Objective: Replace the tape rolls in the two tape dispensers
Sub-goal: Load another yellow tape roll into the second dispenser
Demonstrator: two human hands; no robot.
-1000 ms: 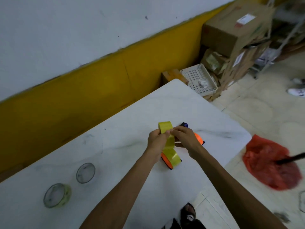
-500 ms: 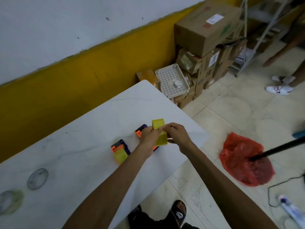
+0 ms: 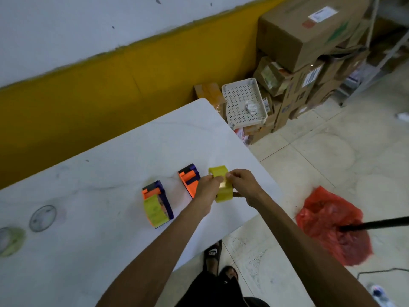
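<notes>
Both hands, left hand (image 3: 207, 187) and right hand (image 3: 242, 185), pinch 1 yellow tape roll (image 3: 221, 183) above the white table (image 3: 110, 173), the empty orange-and-purple dispenser (image 3: 189, 177) lying just left of the grip, nearer the left hand. Counted: 2 dispensers, the loaded dispenser (image 3: 157, 203) farther left, and 2 spent rolls (image 3: 43, 218) at the table's far left.

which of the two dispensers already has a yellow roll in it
The left dispenser, standing alone on the table, carries a yellow roll. The right dispenser, beside the left hand, shows only orange and purple.
</notes>
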